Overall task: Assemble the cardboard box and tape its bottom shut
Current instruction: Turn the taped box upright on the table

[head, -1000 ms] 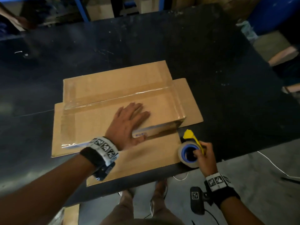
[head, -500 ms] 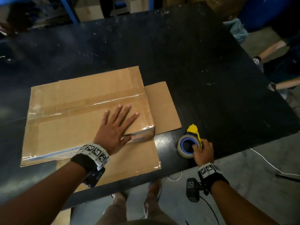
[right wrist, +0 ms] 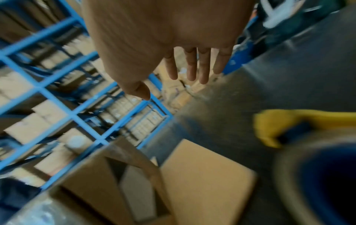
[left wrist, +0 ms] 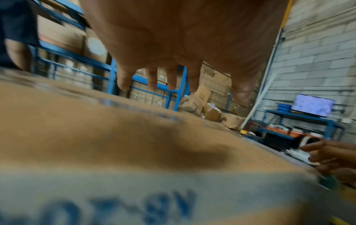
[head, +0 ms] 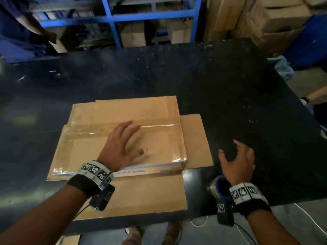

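Note:
The cardboard box (head: 85, 152) lies bottom-up on the black table (head: 230, 85), with clear tape (head: 155, 126) along its seam and edges. My left hand (head: 127, 138) is spread over the box, its straight fingers reaching the seam; in the left wrist view the palm (left wrist: 173, 38) sits slightly above the cardboard (left wrist: 96, 129). My right hand (head: 235, 156) hovers open over the table right of the box, holding nothing. The tape roll (head: 218, 187) with its blue core stands on the table under my right wrist. Its yellow dispenser (right wrist: 285, 121) shows in the right wrist view.
Loose flaps lie flat to the box's right (head: 194, 138) and toward me (head: 141, 195), the near one reaching the table edge. Blue shelving (head: 113, 18) with cartons stands behind the table. Another person (head: 21, 29) stands at far left, and someone's arm (head: 316, 94) is at right.
My right hand has let go of the tape roll and moved forward, fingers now spread. My left hand has slid farther across the box toward the seam.

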Tool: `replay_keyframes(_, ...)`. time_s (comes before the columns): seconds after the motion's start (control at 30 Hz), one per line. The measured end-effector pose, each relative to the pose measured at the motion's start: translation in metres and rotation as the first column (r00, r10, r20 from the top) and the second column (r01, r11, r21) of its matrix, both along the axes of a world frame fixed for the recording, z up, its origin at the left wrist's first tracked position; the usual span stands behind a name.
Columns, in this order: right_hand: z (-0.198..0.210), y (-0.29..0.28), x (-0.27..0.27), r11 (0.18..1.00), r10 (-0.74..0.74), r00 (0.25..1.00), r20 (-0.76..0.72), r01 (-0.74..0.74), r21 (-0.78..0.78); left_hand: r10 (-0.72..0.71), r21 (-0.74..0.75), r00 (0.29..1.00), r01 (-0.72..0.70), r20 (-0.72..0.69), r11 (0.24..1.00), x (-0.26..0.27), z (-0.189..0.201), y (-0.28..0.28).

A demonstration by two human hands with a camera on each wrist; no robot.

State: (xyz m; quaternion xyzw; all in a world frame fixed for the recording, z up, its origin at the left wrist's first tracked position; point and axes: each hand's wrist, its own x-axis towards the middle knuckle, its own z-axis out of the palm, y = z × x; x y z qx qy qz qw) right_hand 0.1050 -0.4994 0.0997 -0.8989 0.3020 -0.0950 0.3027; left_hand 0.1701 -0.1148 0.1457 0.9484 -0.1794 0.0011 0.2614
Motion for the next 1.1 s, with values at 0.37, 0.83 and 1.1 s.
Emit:
replay_keyframes(0.37,0.064,0.144,0.171,0.850,0.507,0.840,-0.194,-0.524,-0.049,0.483,0.265,0.847,-0.425,-0.222,0.866,0.096,0.013,0.151)
replay_keyframes(0.83,0.035,0.196,0.245,0.846,0.401,0.703,-0.587,-0.530,-0.056,0.392,0.287,0.791,-0.284,-0.469,0.915,0.167,-0.018,0.180)
replay_keyframes(1.1,0.042,0.195,0.247,0.866,0.400,0.711,-0.579,-0.500,-0.016,0.401,0.329,0.775,-0.262,-0.489,0.907,0.175,-0.010,0.176)
